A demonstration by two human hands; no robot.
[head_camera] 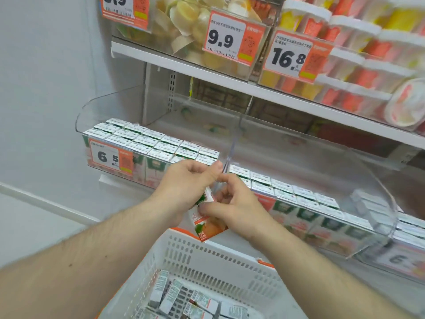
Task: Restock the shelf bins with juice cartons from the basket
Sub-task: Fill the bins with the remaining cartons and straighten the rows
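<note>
A small juice carton [208,227] with an orange fruit picture hangs between my two hands, just in front of the clear shelf bins. My left hand [184,187] grips its upper part from the left. My right hand [232,203] pinches it from the right with curled fingers. The left bin [96,134] holds rows of upright cartons [151,143], and the middle bin [379,199] holds more cartons [294,192] along its front. Below, the white basket [207,256] with orange trim contains several loose cartons [195,302] lying on their sides.
A clear divider [232,143] separates the left and middle bins. An orange price tag [111,157] reading 6.5 hangs on the left bin's front. The shelf above carries jelly cups and price tags [226,38]. A grey wall [46,88] stands at the left.
</note>
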